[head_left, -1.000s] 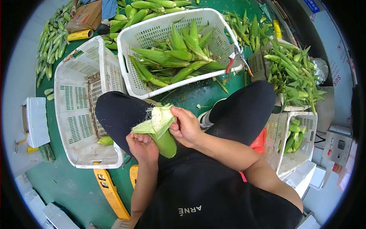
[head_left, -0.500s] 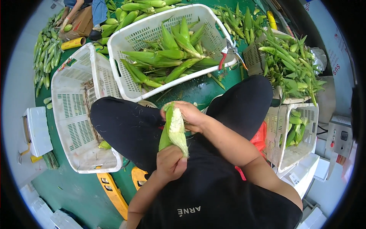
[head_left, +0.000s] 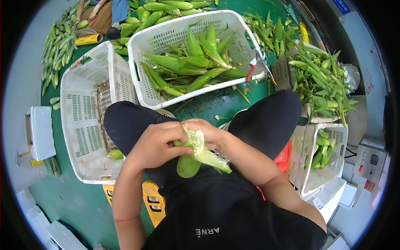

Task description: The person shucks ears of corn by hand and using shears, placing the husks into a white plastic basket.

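Note:
Over my lap, both hands are closed around an ear of corn (head_left: 199,141) with part of its pale inner husk bared. My left hand (head_left: 160,143) pinches the green husk on its left side, thumb toward me. My right hand (head_left: 207,130) wraps the far end of the ear, its fingers partly hidden. A green husk leaf (head_left: 188,166) folds down toward my body, and a paler strip (head_left: 213,161) with silk hangs to the right. Ahead of my knees stands a white basket (head_left: 146,100) holding several unhusked ears (head_left: 187,62).
Red-handled pruning shears (head_left: 252,68) hang on the basket's right rim. Another white crate (head_left: 85,164) is at left, with one ear inside. Leafy husks (head_left: 318,79) heap over a crate at right, above a crate of ears (head_left: 323,150). Far left, a person's arms (head_left: 96,7) reach near a cardboard box (head_left: 100,21).
My left hand has moved up from the ear's near end to its upper left side. The husk has been pulled open, and its strips now hang toward my body and to the right.

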A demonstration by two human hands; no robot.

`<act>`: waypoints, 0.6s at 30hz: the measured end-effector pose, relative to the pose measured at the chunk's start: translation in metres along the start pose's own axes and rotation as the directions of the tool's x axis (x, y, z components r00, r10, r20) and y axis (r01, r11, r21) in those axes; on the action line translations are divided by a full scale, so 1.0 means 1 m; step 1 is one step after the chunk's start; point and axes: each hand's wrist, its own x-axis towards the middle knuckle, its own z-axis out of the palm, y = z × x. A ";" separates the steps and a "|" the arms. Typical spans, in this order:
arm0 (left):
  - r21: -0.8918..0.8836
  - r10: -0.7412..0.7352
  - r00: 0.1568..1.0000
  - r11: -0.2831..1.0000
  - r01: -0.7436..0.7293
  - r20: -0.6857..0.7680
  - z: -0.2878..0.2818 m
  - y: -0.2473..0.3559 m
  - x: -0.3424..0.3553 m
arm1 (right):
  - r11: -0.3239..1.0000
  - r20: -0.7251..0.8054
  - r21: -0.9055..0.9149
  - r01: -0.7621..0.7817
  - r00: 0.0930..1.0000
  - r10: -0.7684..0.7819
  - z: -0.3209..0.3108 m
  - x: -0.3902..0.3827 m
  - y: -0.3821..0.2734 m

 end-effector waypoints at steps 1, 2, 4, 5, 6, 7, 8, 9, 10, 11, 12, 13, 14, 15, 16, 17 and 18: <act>0.029 0.161 0.986 0.987 -0.159 -0.051 0.008 -0.009 -0.001 | 1.000 -0.008 0.003 0.011 1.000 -0.011 -0.005 0.003 0.002; 0.088 0.240 0.957 0.970 -0.228 -0.166 0.022 -0.015 -0.006 | 1.000 -0.054 -0.016 0.007 0.999 -0.008 -0.009 0.008 0.004; 0.054 0.246 0.910 0.969 -0.242 -0.334 0.043 -0.028 -0.016 | 1.000 -0.077 -0.020 -0.016 0.997 0.014 -0.014 0.010 0.008; 0.029 0.211 0.896 0.976 -0.217 -0.390 0.049 -0.032 -0.020 | 1.000 -0.085 -0.017 -0.014 0.996 0.013 -0.014 0.010 0.010; 0.025 0.215 0.896 0.974 -0.223 -0.389 0.048 -0.031 -0.019 | 0.999 -0.097 0.022 -0.026 0.995 0.028 -0.015 0.010 0.011; 0.108 0.245 0.895 0.969 -0.220 -0.373 0.046 -0.029 -0.018 | 0.997 -0.107 0.059 -0.039 0.993 0.045 -0.015 0.011 0.012; 0.191 0.273 0.893 0.958 -0.216 -0.357 0.044 -0.026 -0.017 | 0.997 -0.133 0.065 -0.045 0.990 0.053 -0.021 0.013 0.016; 0.193 0.276 0.892 0.957 -0.218 -0.358 0.038 -0.016 -0.012 | 0.997 -0.133 0.062 -0.043 0.990 0.051 -0.020 0.012 0.016; 0.196 0.215 0.892 0.970 -0.147 -0.398 0.028 -0.001 -0.005 | 0.999 -0.056 0.024 -0.027 0.998 0.028 -0.016 0.013 0.015; 0.195 0.155 0.885 0.978 -0.074 -0.439 0.018 0.011 0.000 | 1.000 0.022 -0.012 -0.009 1.000 0.009 -0.011 0.013 0.016; 0.333 0.168 0.967 0.938 -0.098 -0.190 0.000 0.011 0.004 | 1.000 -0.054 0.025 -0.018 0.998 0.019 -0.007 0.013 0.018; 0.457 0.207 0.978 0.867 -0.198 0.032 -0.016 0.016 0.010 | 0.995 -0.198 0.104 0.006 0.980 0.015 0.020 0.005 0.011; 0.490 0.176 0.972 0.841 -0.231 0.157 -0.027 0.020 0.012 | 0.988 -0.172 0.153 0.004 0.985 0.022 0.030 0.005 0.011; 0.519 0.140 0.948 0.809 -0.275 0.284 -0.036 0.025 0.016 | 0.979 -0.143 0.202 0.010 0.989 0.019 0.036 0.005 0.009; 0.535 0.138 0.950 0.799 -0.273 0.279 -0.039 0.030 0.018 | 0.996 -0.238 0.088 0.015 0.971 0.006 0.039 0.010 0.012; 0.642 0.029 0.916 0.705 -0.302 0.399 -0.041 0.035 0.023 | 0.999 -0.134 0.031 0.026 0.991 -0.021 0.036 0.014 0.015; 0.731 -0.099 0.866 0.587 -0.347 0.490 -0.047 0.039 0.027 | 0.999 -0.184 0.023 0.034 0.982 -0.029 0.047 0.014 0.013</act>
